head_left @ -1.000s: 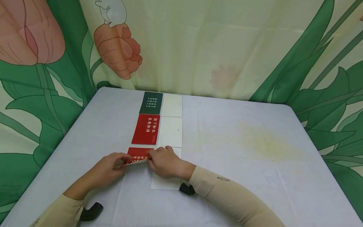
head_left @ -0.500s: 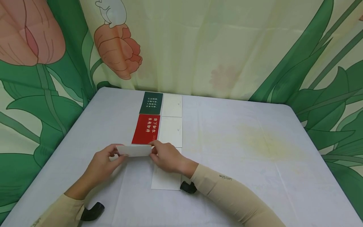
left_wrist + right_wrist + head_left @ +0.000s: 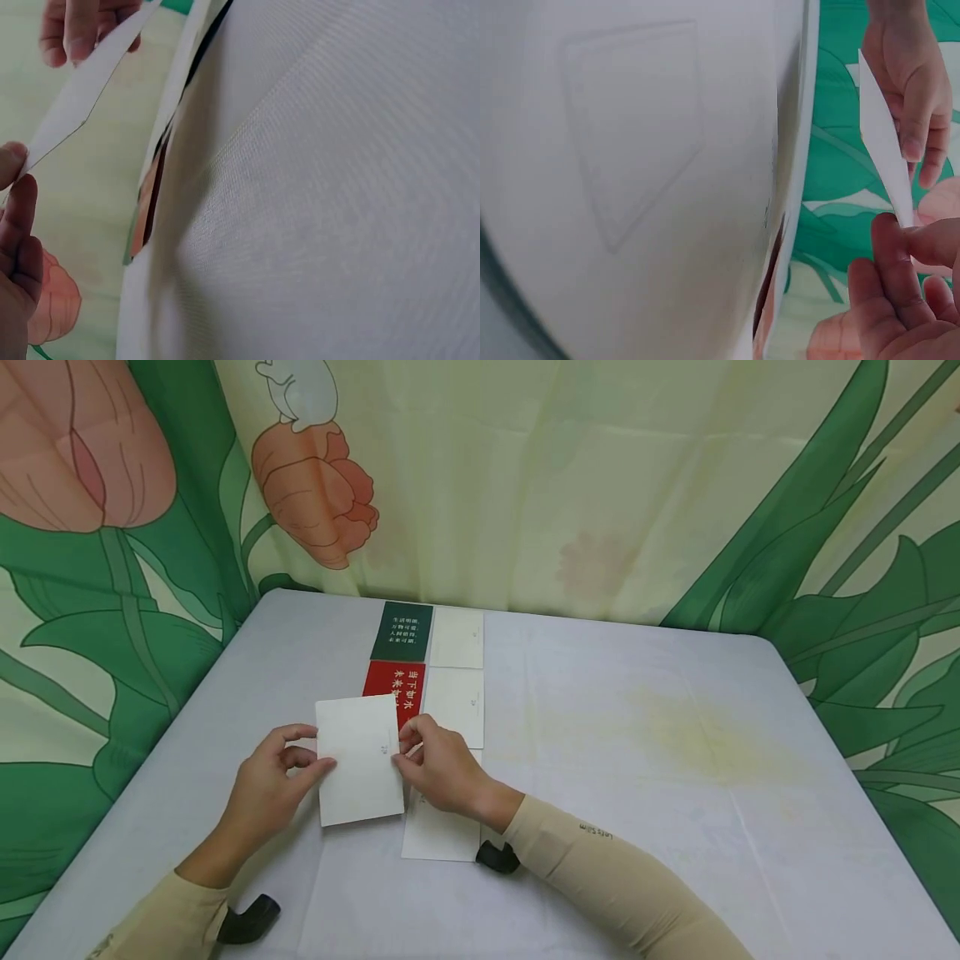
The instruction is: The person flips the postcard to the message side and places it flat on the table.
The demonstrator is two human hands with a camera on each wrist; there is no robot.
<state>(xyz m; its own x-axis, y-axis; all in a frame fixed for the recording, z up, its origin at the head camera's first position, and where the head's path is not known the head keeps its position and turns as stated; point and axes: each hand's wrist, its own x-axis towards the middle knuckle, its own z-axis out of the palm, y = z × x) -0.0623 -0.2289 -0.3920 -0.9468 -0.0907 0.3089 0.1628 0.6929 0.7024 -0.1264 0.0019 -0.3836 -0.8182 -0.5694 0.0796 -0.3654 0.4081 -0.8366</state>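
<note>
Both hands hold up a postcard [image 3: 360, 768], its white back with small print towards the head camera. Thumb and fingers of the left hand [image 3: 273, 777] pinch its left edge, while the right hand [image 3: 442, 770] pinches the right edge. Seen almost edge-on, the card [image 3: 885, 142] stretches between the two hands in the right wrist view. Behind it lies a red postcard [image 3: 412, 685] with white characters, partly covered in the head view. Farther back is a dark green postcard [image 3: 402, 632] with white lines of text.
To the right of the coloured cards runs a column of white-backed cards [image 3: 456, 639], the nearer ones partly hidden by the right hand. A white cloth [image 3: 637, 777] covers the table. Past its far edge hangs a floral curtain [image 3: 487, 485].
The held postcard has turned over: a red face with white characters showed first, then a narrow white strip, now its full white back. Both hands have risen slightly with it.
</note>
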